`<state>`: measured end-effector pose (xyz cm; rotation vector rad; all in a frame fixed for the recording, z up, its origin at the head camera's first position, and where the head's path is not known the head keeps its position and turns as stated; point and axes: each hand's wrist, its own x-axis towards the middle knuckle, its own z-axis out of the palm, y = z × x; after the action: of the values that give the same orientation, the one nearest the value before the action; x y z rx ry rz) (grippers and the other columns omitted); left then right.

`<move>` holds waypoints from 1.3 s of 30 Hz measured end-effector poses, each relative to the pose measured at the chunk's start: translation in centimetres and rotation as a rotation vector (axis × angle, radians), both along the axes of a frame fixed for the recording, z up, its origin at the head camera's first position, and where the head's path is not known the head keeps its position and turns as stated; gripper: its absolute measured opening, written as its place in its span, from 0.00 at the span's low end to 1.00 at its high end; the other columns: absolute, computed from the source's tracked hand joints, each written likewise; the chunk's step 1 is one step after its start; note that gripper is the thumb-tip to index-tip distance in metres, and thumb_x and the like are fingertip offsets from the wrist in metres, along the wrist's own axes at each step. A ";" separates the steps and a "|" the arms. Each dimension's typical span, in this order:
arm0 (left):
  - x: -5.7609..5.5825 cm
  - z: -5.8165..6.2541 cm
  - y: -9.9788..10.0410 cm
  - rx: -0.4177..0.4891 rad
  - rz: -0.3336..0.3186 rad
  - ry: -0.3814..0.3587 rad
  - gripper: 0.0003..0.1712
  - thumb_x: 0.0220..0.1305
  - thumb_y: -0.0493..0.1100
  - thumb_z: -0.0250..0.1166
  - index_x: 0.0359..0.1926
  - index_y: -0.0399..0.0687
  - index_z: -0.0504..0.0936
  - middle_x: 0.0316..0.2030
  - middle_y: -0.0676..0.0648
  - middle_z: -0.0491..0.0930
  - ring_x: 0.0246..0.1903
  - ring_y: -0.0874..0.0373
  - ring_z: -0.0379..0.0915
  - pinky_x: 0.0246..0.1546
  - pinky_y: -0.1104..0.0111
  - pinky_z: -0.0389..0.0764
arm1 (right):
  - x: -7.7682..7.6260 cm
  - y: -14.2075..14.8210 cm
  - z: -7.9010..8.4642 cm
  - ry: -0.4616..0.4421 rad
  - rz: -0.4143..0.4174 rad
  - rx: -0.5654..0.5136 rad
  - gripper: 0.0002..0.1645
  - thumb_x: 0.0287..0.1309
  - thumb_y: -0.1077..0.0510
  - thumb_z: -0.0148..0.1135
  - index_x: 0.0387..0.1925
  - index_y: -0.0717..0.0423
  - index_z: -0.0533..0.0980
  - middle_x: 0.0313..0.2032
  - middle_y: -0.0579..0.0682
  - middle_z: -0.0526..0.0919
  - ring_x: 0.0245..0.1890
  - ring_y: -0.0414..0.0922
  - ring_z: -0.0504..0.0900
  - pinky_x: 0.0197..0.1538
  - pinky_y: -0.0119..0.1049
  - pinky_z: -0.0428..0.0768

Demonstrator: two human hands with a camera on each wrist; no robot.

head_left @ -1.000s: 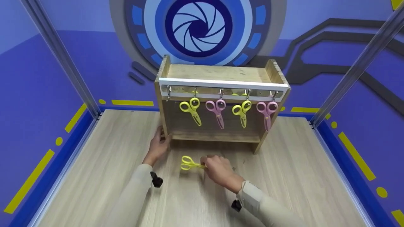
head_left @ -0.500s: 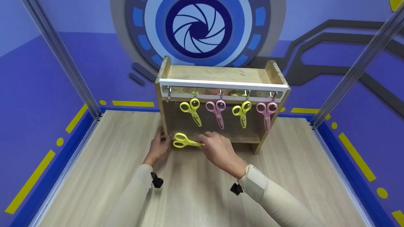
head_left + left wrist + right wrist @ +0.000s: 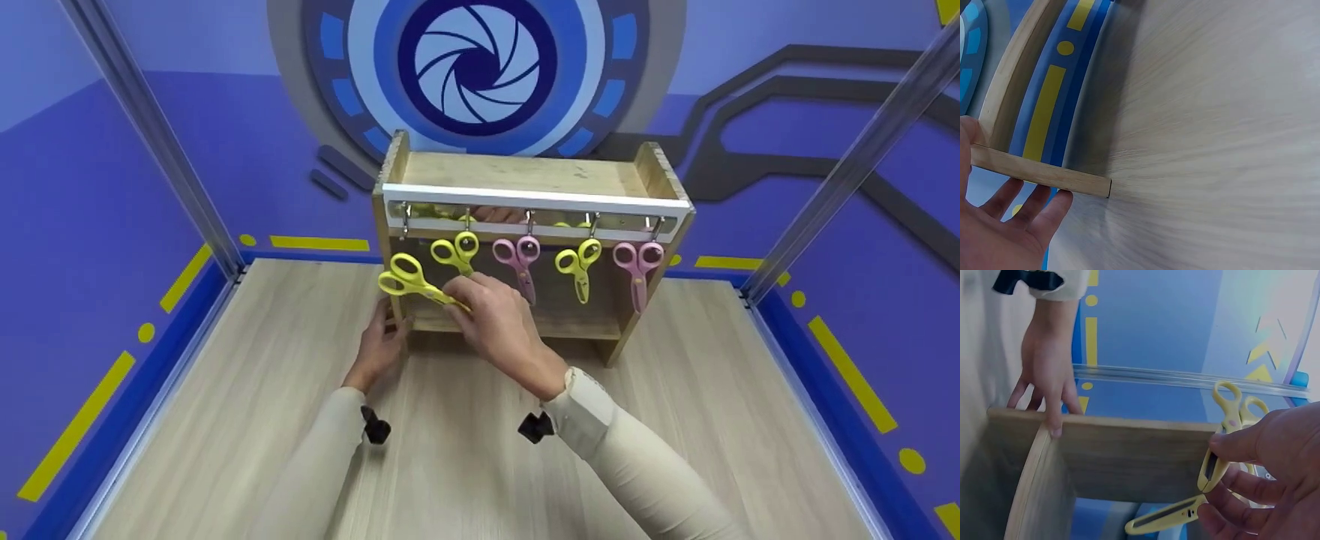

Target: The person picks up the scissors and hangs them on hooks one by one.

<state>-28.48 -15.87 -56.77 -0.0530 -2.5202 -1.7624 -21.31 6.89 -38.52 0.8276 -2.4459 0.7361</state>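
Note:
My right hand [image 3: 499,311] pinches yellow scissors [image 3: 417,286] by the blade end, finger loops pointing up and left. They are in front of the left part of a small wooden shelf [image 3: 517,172]; the loops are below its leftmost hook [image 3: 406,223]. In the right wrist view, thumb and fingers close on the blade [image 3: 1211,468]. My left hand [image 3: 377,349] holds the shelf's left side panel [image 3: 1044,173] low down, thumb at the front and fingers on the outer face. Yellow scissors [image 3: 460,259] hang just behind my right hand, which covers their blade.
Pink scissors [image 3: 520,259], another yellow pair [image 3: 579,268] and another pink pair [image 3: 638,271] hang farther right on the hook rail [image 3: 547,199]. The shelf stands on a wood-grain table [image 3: 450,450] before a blue patterned wall [image 3: 225,150].
My right hand has lifted the yellow scissors from low over the table, up and slightly left to the shelf front. The left hand stays at the side panel.

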 end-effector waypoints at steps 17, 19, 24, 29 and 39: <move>0.2 -0.2 0.5 0.008 0.010 0.022 0.30 0.77 0.48 0.60 0.74 0.53 0.62 0.65 0.36 0.72 0.63 0.41 0.73 0.62 0.49 0.77 | -1.4 -2.2 -0.5 -0.123 -0.069 -0.146 0.06 0.62 0.59 0.73 0.41 0.54 0.86 0.32 0.46 0.86 0.31 0.39 0.80 0.34 0.34 0.82; 0.2 -0.2 0.4 0.008 0.014 0.030 0.30 0.77 0.48 0.60 0.74 0.53 0.62 0.65 0.36 0.72 0.63 0.41 0.73 0.62 0.48 0.77 | -1.5 -2.4 -0.9 -0.117 -0.080 -0.156 0.05 0.61 0.60 0.73 0.39 0.54 0.86 0.32 0.46 0.86 0.30 0.39 0.81 0.34 0.34 0.83; 0.3 -0.2 0.3 -0.007 0.020 0.033 0.30 0.77 0.50 0.59 0.74 0.53 0.62 0.66 0.36 0.72 0.64 0.42 0.73 0.62 0.49 0.77 | -1.7 -2.9 -2.0 -0.057 -0.113 -0.167 0.04 0.60 0.60 0.73 0.36 0.54 0.85 0.30 0.47 0.85 0.29 0.40 0.82 0.33 0.37 0.84; 0.2 -0.1 0.2 -0.011 0.016 0.026 0.31 0.77 0.51 0.59 0.75 0.54 0.62 0.67 0.37 0.71 0.65 0.42 0.72 0.62 0.48 0.76 | -1.8 -3.5 -3.2 -0.033 -0.148 -0.176 0.04 0.62 0.58 0.72 0.36 0.54 0.84 0.29 0.46 0.85 0.28 0.41 0.82 0.32 0.37 0.84; 0.2 0.1 0.2 -0.010 0.007 0.005 0.30 0.77 0.48 0.58 0.75 0.55 0.61 0.68 0.38 0.70 0.66 0.42 0.71 0.64 0.47 0.75 | -2.4 -5.1 -5.1 -0.041 -0.222 -0.178 0.06 0.63 0.55 0.71 0.37 0.53 0.84 0.30 0.46 0.86 0.27 0.40 0.83 0.30 0.37 0.83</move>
<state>-28.30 -15.66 -56.66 -0.0481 -2.5223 -1.7456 -23.75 1.76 -43.61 0.4697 -2.4146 0.8774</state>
